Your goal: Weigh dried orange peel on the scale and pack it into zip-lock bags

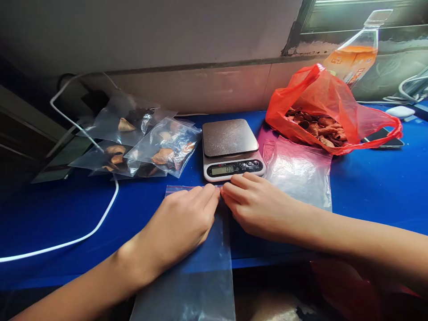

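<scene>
A clear zip-lock bag (203, 285) hangs over the table's front edge, its top lying flat on the blue surface. My left hand (187, 216) is closed on the bag's top edge, near its right corner. Right beside it, my right hand (252, 205) pinches the same edge at that corner, fingertips close to the left hand's. Just beyond both hands stands a digital kitchen scale (230, 137) with a bare metal plate, and its display appears to read zero. The bag looks flat, and the fingertips are partly hidden.
Filled clear bags (163, 149) of dried brown pieces lie at left, near a white cable (115, 196). At right are a stack of clear bags (297, 174), a red plastic bag (361, 111) of dried pieces (314, 127), a phone (384, 139) and an orange-labelled package (354, 60).
</scene>
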Action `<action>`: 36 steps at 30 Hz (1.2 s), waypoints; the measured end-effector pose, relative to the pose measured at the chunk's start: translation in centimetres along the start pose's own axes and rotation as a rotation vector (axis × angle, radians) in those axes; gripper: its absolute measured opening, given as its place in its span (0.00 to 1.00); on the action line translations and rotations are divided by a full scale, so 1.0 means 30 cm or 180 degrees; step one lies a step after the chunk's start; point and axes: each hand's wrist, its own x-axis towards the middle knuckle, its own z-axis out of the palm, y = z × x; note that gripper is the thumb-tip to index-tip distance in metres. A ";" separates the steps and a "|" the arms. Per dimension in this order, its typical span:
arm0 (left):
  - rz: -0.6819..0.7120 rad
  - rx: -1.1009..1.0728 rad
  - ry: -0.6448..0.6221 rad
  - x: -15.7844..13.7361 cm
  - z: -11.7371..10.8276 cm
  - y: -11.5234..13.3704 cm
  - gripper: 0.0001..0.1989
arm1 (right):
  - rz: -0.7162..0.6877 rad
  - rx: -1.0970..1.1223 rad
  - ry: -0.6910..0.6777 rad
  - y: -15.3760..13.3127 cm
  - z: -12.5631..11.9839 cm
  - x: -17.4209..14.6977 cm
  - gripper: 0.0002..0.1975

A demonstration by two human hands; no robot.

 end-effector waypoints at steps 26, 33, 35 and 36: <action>-0.1951 -0.0447 -0.0325 -0.215 -0.024 -0.088 0.17 | 0.0162 -0.0112 -0.0291 -0.020 -0.021 0.006 0.11; -0.2251 -0.0453 -0.0296 -0.282 -0.026 -0.094 0.17 | 0.0163 -0.0116 -0.0354 -0.024 -0.021 0.007 0.12; -0.2365 -0.0403 -0.0281 -0.305 -0.020 -0.098 0.18 | 0.0189 -0.0068 -0.0371 -0.019 -0.020 0.011 0.12; -0.2388 -0.0370 -0.0271 -0.317 -0.015 -0.100 0.18 | 0.0205 -0.0023 -0.0381 -0.017 -0.020 0.014 0.12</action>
